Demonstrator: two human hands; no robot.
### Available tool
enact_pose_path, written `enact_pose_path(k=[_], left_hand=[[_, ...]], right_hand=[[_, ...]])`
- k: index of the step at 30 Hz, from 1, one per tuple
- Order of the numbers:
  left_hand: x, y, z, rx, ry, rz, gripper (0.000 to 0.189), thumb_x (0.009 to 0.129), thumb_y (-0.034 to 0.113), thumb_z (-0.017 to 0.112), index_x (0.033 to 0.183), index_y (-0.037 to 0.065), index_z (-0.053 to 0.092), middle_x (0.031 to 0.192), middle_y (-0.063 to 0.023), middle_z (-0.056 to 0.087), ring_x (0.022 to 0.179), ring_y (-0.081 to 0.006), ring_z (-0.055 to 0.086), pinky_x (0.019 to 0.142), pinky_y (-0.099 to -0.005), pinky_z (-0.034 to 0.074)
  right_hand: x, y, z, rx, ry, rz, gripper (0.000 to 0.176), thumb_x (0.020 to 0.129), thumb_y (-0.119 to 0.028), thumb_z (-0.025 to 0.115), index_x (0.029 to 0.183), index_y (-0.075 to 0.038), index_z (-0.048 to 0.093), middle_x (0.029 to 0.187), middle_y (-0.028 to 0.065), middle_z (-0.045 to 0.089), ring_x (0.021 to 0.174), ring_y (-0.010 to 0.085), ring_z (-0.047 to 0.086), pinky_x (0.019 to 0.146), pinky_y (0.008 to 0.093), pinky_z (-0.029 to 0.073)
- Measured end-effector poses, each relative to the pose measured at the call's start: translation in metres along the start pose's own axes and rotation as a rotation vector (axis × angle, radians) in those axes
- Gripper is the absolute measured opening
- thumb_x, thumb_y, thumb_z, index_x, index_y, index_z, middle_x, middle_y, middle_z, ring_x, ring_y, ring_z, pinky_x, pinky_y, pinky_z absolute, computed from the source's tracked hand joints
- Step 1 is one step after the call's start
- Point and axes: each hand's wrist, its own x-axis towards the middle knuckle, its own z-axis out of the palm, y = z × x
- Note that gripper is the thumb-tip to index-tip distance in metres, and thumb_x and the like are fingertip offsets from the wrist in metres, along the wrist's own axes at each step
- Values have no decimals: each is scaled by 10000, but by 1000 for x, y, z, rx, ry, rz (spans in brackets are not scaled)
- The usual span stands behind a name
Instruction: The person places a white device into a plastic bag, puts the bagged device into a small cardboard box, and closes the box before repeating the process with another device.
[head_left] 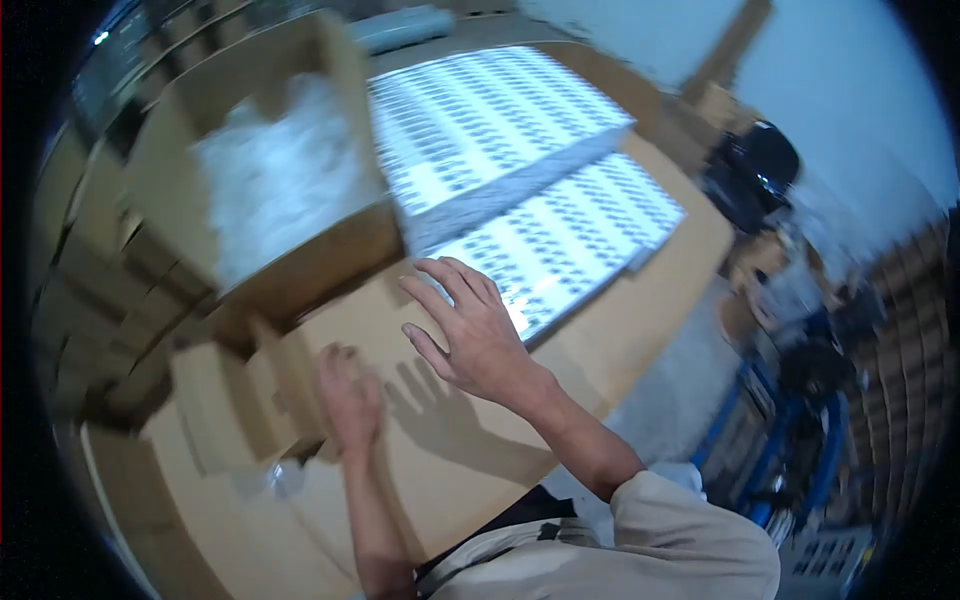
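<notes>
- From the middle of our view, two stacks of white sheets with rows of dark marks lie on the table (665,310): the taller stack (500,130) at twelve o'clock, the lower stack (575,235) at one.
- Off the table, we see a black object (762,160) at two o'clock and a blue frame (825,450) at four.
- At eight o'clock, a small clear plastic piece (285,478) sits by the small carton (215,405).
- The large box (320,255) stands at ten o'clock, open, with whitish, cloudy-looking plastic (280,180) inside; its side wall rises between that plastic and the taller stack.
- The small carton is open, toward nine o'clock, just beside our left hand (350,400); we cannot make out any contents.
- Our left hand is blurred, so we cannot tell how far its fingers are spread or whether it touches the carton.
- Our right hand (468,325) is wide, fingers apart and holding nothing, near the middle, close to the lower stack, its shadow falling toward seven o'clock.
</notes>
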Motion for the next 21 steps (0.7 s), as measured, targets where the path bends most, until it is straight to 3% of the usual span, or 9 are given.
enact_pose_path(k=[4,12,16,21], left_hand=[[21,3,-5,70,-55,-1,343,972,132,623,1293,16,589,1450,-204,504,1328,-405,487,1126,-468,393],[22,-3,3,118,-81,-14,371,1061,199,525,1356,-25,551,1486,-198,487,1358,-393,477,1135,-465,388],[20,-6,8,131,-79,-7,369,1061,193,521,1356,-27,546,1485,-202,487,1358,-396,478,1130,-461,394],[22,1,7,151,-74,-33,354,1051,168,529,1349,-20,550,1473,-205,500,1354,-396,487,1126,-458,399]], right_hand=[[-31,84,-51,-70,178,153,414,884,-117,723,1279,-48,622,1311,161,591,1250,361,551,1046,482,437],[-107,209,-116,-354,393,474,504,898,-84,673,1393,-55,580,1422,198,546,1289,405,528,1111,502,411],[-140,251,-119,-461,351,608,570,903,-49,629,1463,-124,548,1543,200,442,1371,410,468,1145,512,380],[-160,279,-111,-516,296,661,617,877,-43,635,1474,-173,551,1577,203,392,1389,425,440,1166,522,352]])
